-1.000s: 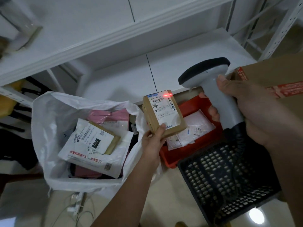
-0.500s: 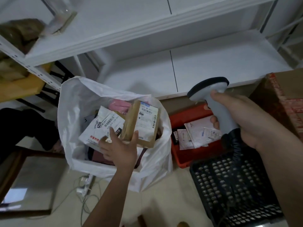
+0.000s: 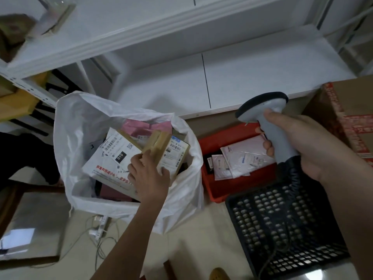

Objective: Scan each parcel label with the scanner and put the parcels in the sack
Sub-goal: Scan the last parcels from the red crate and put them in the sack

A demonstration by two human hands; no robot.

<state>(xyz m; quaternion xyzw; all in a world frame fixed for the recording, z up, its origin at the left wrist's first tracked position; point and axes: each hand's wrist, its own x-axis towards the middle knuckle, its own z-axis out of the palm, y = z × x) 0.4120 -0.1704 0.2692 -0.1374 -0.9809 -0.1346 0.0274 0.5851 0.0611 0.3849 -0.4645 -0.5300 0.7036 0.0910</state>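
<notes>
A white sack [image 3: 76, 126] stands open on the floor at centre left, holding several labelled parcels. My left hand [image 3: 149, 174] reaches into its mouth and grips a small brown cardboard parcel [image 3: 171, 152] with a white barcode label, tilted against the sack's right side. My right hand [image 3: 296, 144] grips the handle of a grey scanner [image 3: 262, 106] with a black head, held above a red bin [image 3: 218, 138]. In that bin lie several flat white and pink parcels [image 3: 240, 156].
A black perforated crate [image 3: 282, 225] sits in front of the red bin. A large brown carton [image 3: 351, 110] stands at right. White shelves [image 3: 201, 77] run behind. A power strip with cables [image 3: 99, 225] lies on the floor below the sack.
My left hand carried the brown parcel from under the scanner's red beam leftward and down into the sack. The scanner stayed in my right hand, and its beam no longer shows.
</notes>
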